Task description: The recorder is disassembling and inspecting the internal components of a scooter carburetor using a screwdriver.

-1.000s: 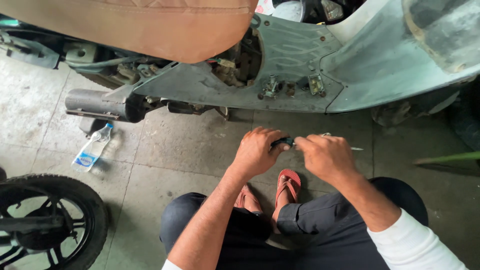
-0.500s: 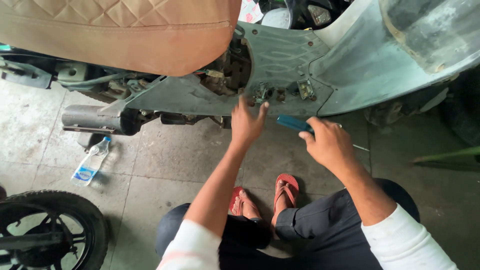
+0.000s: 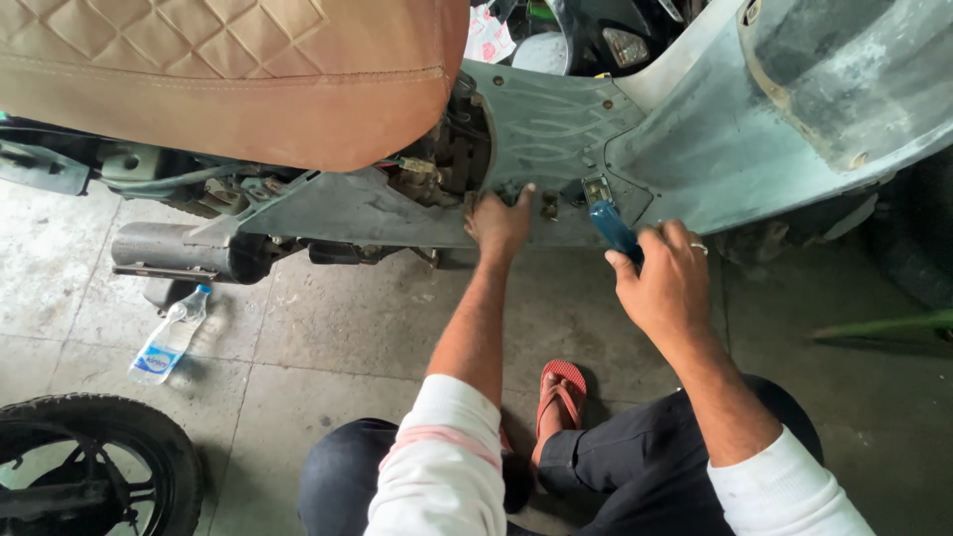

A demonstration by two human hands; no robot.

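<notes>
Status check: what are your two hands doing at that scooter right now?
Left hand flat against scooter floorboard edge. Right hand gripping blue-handled screwdriver, tip hidden. Nothing blocking.

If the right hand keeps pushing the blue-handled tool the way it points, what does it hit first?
Probably the small bracket on the scooter's grey side panel, just past the tool in the right hand; depth is unclear.
</notes>
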